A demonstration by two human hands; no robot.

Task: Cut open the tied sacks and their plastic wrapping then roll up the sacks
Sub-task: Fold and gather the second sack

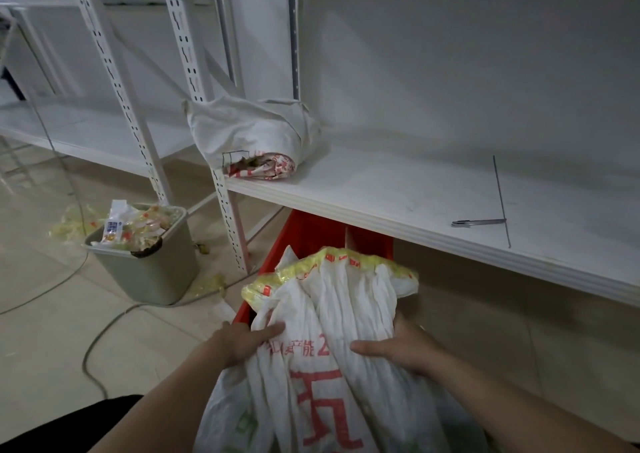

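Gripping tied sack bundle point(332, 314) from both sides, left hand point(242, 343) and right hand point(398, 348) apart, thumbs on the cloth, above red crate point(311, 230). Yellow plastic band point(346, 262) apparently uncut at top. One rolled sack point(252, 133) done on shelf point(415, 189); scraps in bin point(149, 272). Cutter point(478, 223) untouched on shelf. Left: cutting, unwrapping, rolling this bundle.

Crumpled white sacks point(332, 341) over red crate point(311, 234)
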